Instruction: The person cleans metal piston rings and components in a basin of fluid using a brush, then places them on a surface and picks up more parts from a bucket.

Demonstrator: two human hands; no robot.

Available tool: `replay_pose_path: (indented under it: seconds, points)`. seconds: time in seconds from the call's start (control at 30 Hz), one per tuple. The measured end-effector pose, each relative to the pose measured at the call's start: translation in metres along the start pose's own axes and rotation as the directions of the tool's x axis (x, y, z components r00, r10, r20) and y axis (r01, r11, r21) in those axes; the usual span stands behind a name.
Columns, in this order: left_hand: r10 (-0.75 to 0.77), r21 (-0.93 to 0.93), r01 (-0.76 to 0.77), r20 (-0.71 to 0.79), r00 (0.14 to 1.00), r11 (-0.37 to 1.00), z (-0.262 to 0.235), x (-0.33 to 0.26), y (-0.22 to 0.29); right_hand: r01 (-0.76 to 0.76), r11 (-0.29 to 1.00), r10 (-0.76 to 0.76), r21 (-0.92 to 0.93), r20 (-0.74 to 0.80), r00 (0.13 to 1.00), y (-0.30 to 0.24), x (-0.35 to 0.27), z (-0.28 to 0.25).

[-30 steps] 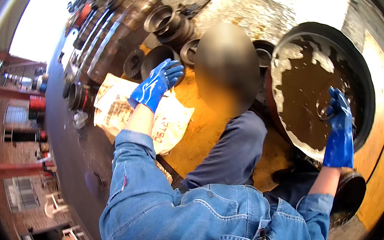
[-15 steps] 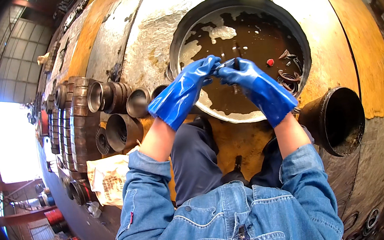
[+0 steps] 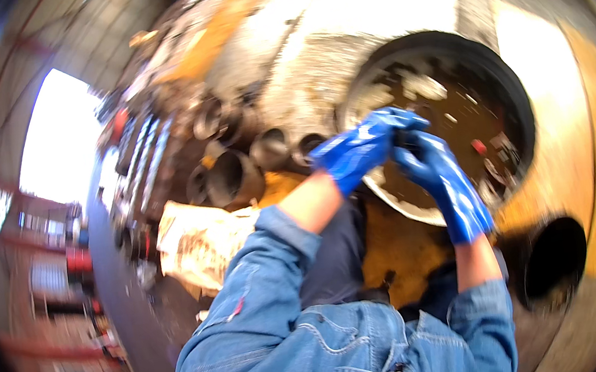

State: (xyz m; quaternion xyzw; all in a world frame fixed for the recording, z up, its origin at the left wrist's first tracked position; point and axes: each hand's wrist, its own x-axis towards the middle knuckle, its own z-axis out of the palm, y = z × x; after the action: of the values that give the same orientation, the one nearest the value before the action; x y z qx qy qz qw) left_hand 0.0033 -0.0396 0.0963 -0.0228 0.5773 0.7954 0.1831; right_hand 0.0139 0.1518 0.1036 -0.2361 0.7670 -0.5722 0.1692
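Both hands wear blue rubber gloves and meet above the near left part of a round dark basin (image 3: 522, 98). My left hand (image 3: 374, 142) has its fingers closed and reaches over the fingertips of my right hand (image 3: 424, 160), which is closed too. Pinched between them is a small dark part (image 3: 405, 137), mostly hidden and blurred; its kind cannot be made out. Brown liquid (image 3: 447, 143) with pale patches of foam fills the basin. At its right side are a small red piece (image 3: 479, 146) and several dark curved parts (image 3: 497, 179).
Right of my knees a black bucket (image 3: 553, 260) lies tipped with its mouth showing. On the left are several metal cylinders (image 3: 235, 178) and a printed pale sack (image 3: 201, 242). Stacked metal parts (image 3: 141, 160) stand farther left. Stained boards (image 3: 565, 82) cover the floor.
The view has swung left and is blurred, so the basin and bucket appear farther right and lower. My hands stay together over the basin, the left now overlapping the right more.
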Motion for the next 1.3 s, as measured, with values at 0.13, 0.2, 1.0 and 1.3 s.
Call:
replay_pose_path:
  seconds: [0.13, 0.2, 1.0, 1.3]
  points:
    - [0.045, -0.235, -0.102, -0.238, 0.97, 0.967, -0.015, -0.026, 0.038, 0.269, 0.963, -0.247, 0.017, -0.346, 0.905, 0.044, 0.011, 0.001]
    - [0.029, -0.331, -0.096, -0.201, 0.979, 0.939, -0.061, -0.036, 0.042, 0.167, 0.983, -0.137, 0.071, -0.311, 0.941, 0.06, 0.015, 0.01]
    - [-0.266, -0.177, 0.198, -0.638, 0.722, 0.964, -0.305, -0.17, -0.111, -0.294, 0.954, 0.301, 0.065, -0.154, 0.941, 0.071, 0.025, 0.024]
    - [0.126, 0.636, 0.771, -0.766, 0.631, 0.007, -0.341, -0.043, -0.104, -0.344, 0.932, 0.316, -0.116, -0.208, 0.926, 0.045, 0.014, 0.031]
